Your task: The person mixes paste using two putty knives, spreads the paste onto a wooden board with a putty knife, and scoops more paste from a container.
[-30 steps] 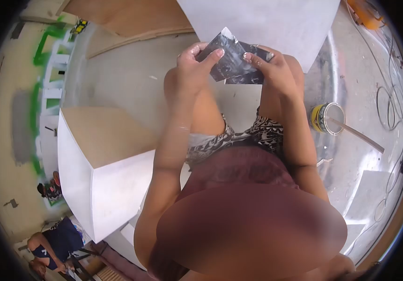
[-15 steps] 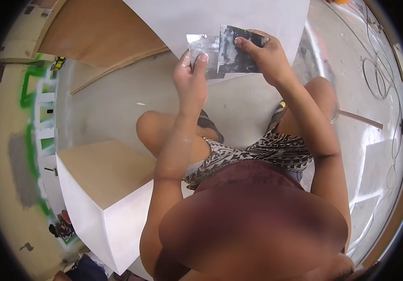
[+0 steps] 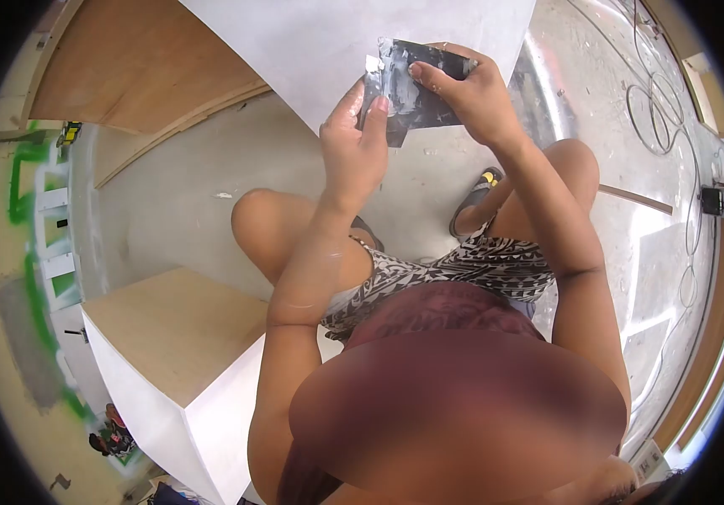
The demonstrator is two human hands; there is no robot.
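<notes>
My right hand (image 3: 481, 99) grips a dark flat filler spreader (image 3: 439, 103) smeared with white paste, the thumb pressed on its face. In my left hand (image 3: 353, 151) is a thin metal filler spreader (image 3: 371, 82), held between thumb and fingers. The dark spreader overlaps most of the metal one, so only its left strip and a lower corner show. White paste spots both hands' fingers. Just beyond them stands a large white panel (image 3: 294, 42).
A white-sided box with a brown top (image 3: 177, 328) stands at the lower left. Brown boards (image 3: 126, 67) lie at the upper left. Cables (image 3: 655, 114) coil on the floor at right, near a thin strip (image 3: 635, 199). Green and white paint marks the left side.
The metal spreader has slid behind the dark one as my hands came closer together. The whole view has shifted slightly.
</notes>
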